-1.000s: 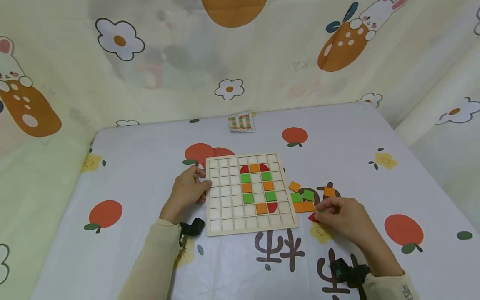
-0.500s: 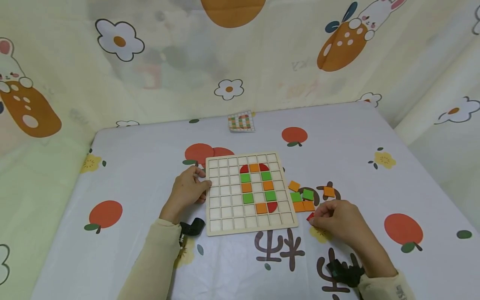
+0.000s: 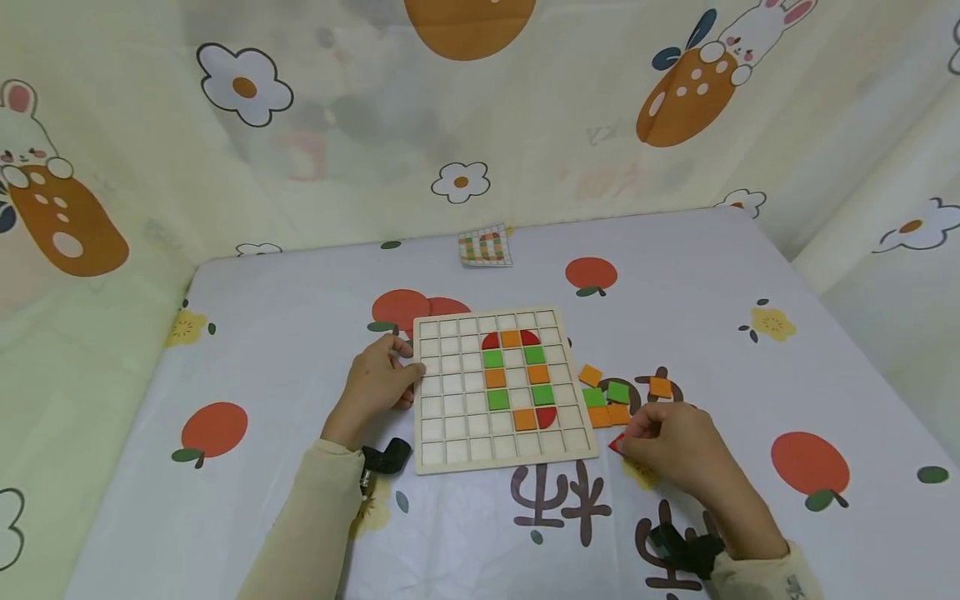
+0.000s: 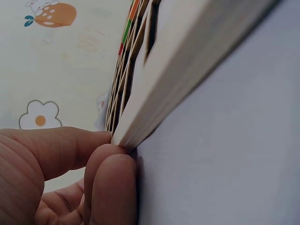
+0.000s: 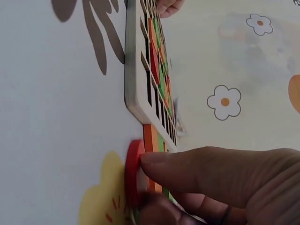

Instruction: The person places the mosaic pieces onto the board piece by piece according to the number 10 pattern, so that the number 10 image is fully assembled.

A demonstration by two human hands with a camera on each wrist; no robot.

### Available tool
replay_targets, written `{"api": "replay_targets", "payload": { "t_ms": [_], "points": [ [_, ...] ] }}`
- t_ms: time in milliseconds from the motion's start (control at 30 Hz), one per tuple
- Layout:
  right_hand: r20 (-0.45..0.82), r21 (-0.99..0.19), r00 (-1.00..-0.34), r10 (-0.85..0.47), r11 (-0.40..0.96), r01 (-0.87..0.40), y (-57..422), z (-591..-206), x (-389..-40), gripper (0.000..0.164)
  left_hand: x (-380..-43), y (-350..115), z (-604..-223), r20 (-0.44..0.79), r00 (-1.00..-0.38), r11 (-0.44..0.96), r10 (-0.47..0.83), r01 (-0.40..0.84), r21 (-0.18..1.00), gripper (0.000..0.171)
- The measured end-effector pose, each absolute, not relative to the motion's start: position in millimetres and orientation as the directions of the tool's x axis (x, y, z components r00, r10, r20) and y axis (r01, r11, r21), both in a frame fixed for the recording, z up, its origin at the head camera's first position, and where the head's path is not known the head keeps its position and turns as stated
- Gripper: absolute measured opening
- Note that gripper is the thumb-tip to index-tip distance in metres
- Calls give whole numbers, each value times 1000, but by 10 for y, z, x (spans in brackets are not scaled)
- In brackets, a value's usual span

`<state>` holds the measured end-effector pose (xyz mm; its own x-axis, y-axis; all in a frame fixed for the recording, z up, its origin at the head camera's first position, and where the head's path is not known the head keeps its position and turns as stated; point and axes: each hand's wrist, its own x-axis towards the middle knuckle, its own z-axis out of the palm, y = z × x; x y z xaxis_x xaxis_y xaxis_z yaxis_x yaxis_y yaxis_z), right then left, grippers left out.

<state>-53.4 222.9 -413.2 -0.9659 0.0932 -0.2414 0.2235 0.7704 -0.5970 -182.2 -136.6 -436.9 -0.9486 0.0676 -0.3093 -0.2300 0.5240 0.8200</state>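
The wooden grid board lies on the cloth, with red quarter-round, orange and green square tiles forming a ring in its cells. My left hand pinches the board's left edge; in the left wrist view the thumb meets the rim from above, with curled fingers against its side. Right of the board, my right hand holds a red tile between thumb and fingers, just above or on the cloth. The right wrist view shows the curved edge of this red tile; fingers hide the rest.
Beside the board's right edge lie loose orange tiles and green tiles, with one orange tile farther right. A small pattern card stands at the back of the table, near the printed cloth wall.
My right hand has shifted slightly left and toward me, carrying the red tile nearer the board's lower right corner. My left hand keeps its place on the board.
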Motion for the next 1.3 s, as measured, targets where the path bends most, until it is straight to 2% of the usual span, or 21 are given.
{"api": "replay_targets", "payload": {
  "t_ms": [100,333,700,1033,1300],
  "points": [
    [-245,-606,-965,90,763,225,2207,-4130,-538,14,-1818,-1364,-4366,-308,-949,526,63,-231,819,27],
    [-304,-583,-949,77,773,250,2162,-4122,-540,23,-1817,-1366,-4365,-299,-952,527,63,-223,820,27],
    [-293,-554,-955,53,805,215,2174,-4082,-527,21,-1817,-1373,-4349,-306,-950,519,71,-227,824,27],
    [-268,-654,-963,38,727,210,2164,-4068,-558,14,-1823,-1385,-4345,-294,-953,510,72,-218,832,26],
    [-256,-842,-963,-82,508,181,1971,-4088,-748,15,-1819,-1380,-4369,-292,-952,506,86,-211,836,26]
  ]
}}
